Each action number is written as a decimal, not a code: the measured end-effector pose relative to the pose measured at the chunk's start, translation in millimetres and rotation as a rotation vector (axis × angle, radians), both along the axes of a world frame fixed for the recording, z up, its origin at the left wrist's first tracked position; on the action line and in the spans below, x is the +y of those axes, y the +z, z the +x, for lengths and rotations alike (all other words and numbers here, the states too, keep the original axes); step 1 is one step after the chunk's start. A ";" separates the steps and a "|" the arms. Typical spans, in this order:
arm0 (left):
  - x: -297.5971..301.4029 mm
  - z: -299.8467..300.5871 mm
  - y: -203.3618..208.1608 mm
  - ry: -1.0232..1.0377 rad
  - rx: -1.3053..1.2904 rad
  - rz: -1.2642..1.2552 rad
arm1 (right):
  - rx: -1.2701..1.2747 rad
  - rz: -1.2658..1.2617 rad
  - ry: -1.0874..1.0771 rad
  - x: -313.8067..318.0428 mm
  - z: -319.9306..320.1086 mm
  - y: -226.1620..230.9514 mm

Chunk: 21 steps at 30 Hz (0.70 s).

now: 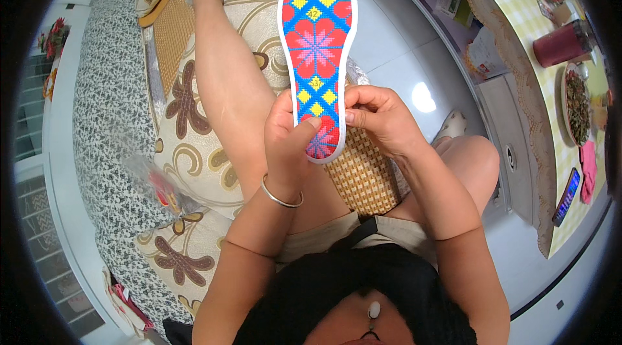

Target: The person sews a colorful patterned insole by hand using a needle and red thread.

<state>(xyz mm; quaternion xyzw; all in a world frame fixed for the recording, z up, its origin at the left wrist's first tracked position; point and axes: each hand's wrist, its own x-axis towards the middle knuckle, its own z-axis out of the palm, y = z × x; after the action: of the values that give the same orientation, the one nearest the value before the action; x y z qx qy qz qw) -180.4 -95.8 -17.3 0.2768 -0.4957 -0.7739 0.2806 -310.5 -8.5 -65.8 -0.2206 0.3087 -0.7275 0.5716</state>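
Note:
An embroidered shoe insole (316,47) with red flowers, a blue lattice and yellow diamonds inside a white border is held up before me, its rounded heel end toward me. My left hand (289,134) grips it near the heel, thumb flat on the patterned face and fingers behind. On the opposite edge, my right hand (376,114) pinches close to the white rim with thumb and forefinger together. Whether that pinch holds the rim itself or something thin, such as a needle, is too small to tell. A metal bangle (282,193) circles my left wrist.
Patterned cushions (184,157) cover the seat to my left, where a clear plastic bag (159,183) with red and yellow contents lies. At right a table with a checked cloth (518,14) carries a dark red cup (560,44), a plate (575,102) and a phone (566,197).

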 end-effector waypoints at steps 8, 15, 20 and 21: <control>-0.3 5.4 5.8 -0.034 0.014 -0.021 | -0.083 0.002 0.030 -5.1 1.5 -5.6; 0.9 7.6 8.1 -0.094 0.054 0.048 | 0.002 0.037 0.056 -5.2 -5.8 -14.9; -1.9 6.5 8.6 -0.102 0.067 0.044 | -0.013 0.053 -0.002 -4.4 5.7 -0.7; -1.8 5.8 7.1 -0.084 0.056 0.032 | 0.005 0.038 0.000 -2.9 4.1 0.6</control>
<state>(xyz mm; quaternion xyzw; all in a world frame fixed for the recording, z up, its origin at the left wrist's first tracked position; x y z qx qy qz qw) -174.6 -97.6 -10.2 0.2384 -0.4863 -0.8003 0.2573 -306.4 -11.4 -65.2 -0.2114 0.3239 -0.7210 0.5750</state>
